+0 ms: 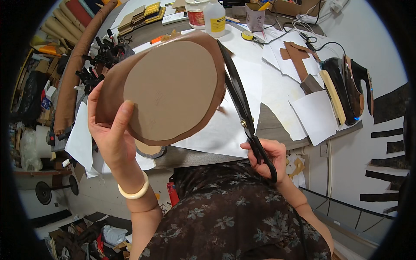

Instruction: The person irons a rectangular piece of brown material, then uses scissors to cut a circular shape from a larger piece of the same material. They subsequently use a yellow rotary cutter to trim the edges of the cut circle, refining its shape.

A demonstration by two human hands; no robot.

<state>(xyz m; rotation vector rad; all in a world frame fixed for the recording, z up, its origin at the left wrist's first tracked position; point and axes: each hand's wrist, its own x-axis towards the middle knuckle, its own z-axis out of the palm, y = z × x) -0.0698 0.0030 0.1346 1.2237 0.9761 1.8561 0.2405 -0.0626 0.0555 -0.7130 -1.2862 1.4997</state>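
My left hand (113, 130) grips the lower left of a rounded brown leather piece (110, 93), thumb in front and fingers behind. A flat taupe oval panel (173, 91) lies on its face, with a brown margin around it, widest at the left. In my right hand (271, 158) are large black scissors (243, 102), fingers through the handles. Their long blades point up and lie along the right edge of the leather. Whether the blades are parted is hard to tell. Below the leather, part of another rounded piece with a dark rim (151, 150) shows at the table edge.
White paper (247, 138) covers much of the table. A clothes iron (357, 89) stands at the right, near brown leather scraps (299, 56) and cables. Black clips (108, 50) cluster at the left beside a long brown roll (71, 82). A bottle (215, 21) and tub stand at the back.
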